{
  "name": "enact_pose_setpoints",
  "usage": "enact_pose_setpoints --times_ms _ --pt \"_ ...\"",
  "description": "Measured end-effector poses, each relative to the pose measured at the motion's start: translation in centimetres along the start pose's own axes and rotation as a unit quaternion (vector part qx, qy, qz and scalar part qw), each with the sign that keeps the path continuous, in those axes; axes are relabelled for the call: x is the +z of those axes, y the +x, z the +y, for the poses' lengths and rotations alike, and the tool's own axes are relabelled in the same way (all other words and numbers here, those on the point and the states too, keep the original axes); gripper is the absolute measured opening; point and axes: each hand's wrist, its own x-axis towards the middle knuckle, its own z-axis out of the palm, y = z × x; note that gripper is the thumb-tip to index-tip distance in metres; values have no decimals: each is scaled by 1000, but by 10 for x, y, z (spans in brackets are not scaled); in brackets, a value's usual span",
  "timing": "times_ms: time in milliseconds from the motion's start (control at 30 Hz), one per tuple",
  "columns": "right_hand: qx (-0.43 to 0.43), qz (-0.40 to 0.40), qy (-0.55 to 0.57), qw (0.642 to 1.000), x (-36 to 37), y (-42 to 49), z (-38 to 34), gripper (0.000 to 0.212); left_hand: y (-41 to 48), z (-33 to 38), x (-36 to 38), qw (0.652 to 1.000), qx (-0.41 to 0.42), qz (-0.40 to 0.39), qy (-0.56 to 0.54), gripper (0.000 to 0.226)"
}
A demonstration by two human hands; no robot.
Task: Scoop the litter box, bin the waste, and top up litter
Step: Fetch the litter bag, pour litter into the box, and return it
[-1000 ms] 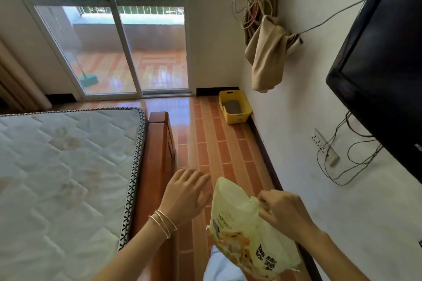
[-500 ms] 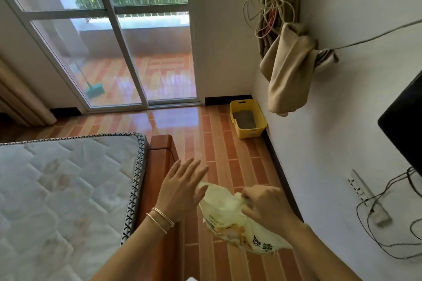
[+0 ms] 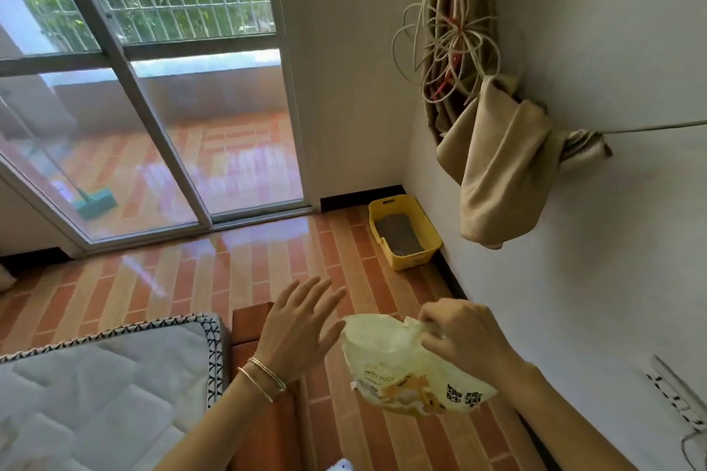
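- The yellow litter box point(image 3: 415, 260) stands on the tiled floor in the room's corner, one long side against the white wall. It holds a flat layer of grey litter point(image 3: 398, 237).
- A pale yellow bag point(image 3: 398, 363) hangs in the air well apart from the litter box, on the camera's side of it.
- The right hand point(image 3: 455, 340) pinches the crumpled top edge of the bag, fingers curled round the plastic.
- The left hand point(image 3: 296, 321) is open with its fingers spread and straight. It holds nothing, and its thumb lies just beside the bag's left edge; I cannot tell whether it touches.
- Thin bracelets point(image 3: 262, 380) circle the left wrist.
- The bag bears dark printed characters and a line of small lettering over an orange picture. All of it is upside down and too blurred to read.
- A sliding glass door point(image 3: 153, 126) is left of the litter box, with a green broom head point(image 3: 95, 203) outside it.
- A knotted beige curtain point(image 3: 497, 172) hangs above the litter box, under a coil of cable point(image 3: 447, 42).
- A quilted mattress point(image 3: 95, 386) lies far left of the litter box, nearer the camera.
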Motion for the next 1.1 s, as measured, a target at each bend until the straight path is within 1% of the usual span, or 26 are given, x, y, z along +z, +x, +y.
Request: enact_pose_setpoints --times_ms 100,200,400,567,700,800,933,1100 --pt "16 -9 20 1000 1 32 6 10 34 -28 1 1000 21 -8 -10 59" --pt "25 -31 26 999 8 67 9 12 57 -48 12 999 32 -17 -29 55" --pt "27 -48 47 997 26 141 27 10 112 -93 37 999 39 -3 -37 55" --pt "38 -31 84 995 35 214 51 8 180 -137 56 999 38 -17 -26 60" --pt "36 -42 107 993 42 279 73 12 245 -171 64 998 54 -24 -5 62" --pt "28 -44 104 993 42 321 90 10 287 -192 72 998 64 -27 -6 63" --pt "11 -31 95 995 45 370 111 19 334 -216 81 998 67 -17 -10 63" --pt "21 -34 70 997 47 421 126 3 383 -242 91 996 76 -21 -29 66"
